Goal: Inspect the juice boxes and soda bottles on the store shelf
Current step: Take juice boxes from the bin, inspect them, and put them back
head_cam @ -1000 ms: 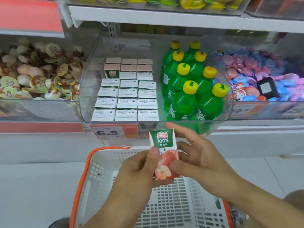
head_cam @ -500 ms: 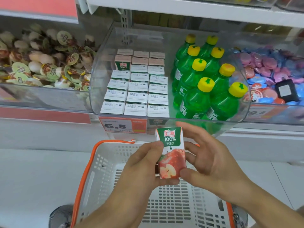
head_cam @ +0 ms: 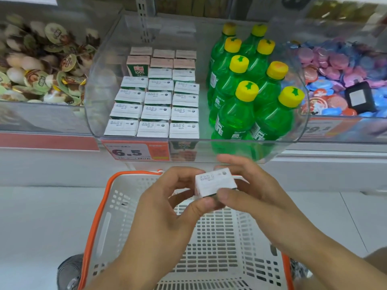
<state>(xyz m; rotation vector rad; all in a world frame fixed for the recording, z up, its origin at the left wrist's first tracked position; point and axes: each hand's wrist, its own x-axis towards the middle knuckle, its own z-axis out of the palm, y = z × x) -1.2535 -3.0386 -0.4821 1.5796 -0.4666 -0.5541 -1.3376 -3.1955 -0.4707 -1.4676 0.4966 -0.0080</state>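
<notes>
Fingers and thumbs of the left hand [head_cam: 167, 208] and the right hand [head_cam: 249, 193] pinch one small juice box [head_cam: 213, 182] from both sides, white top tipped up, probably so its printed date can be read. It hangs above the white basket [head_cam: 100, 216] — just in front of the clear shelf bin [head_cam: 94, 114], where more juice boxes [head_cam: 155, 105] fill the left side and green soda bottles [head_cam: 247, 95] the right.
</notes>
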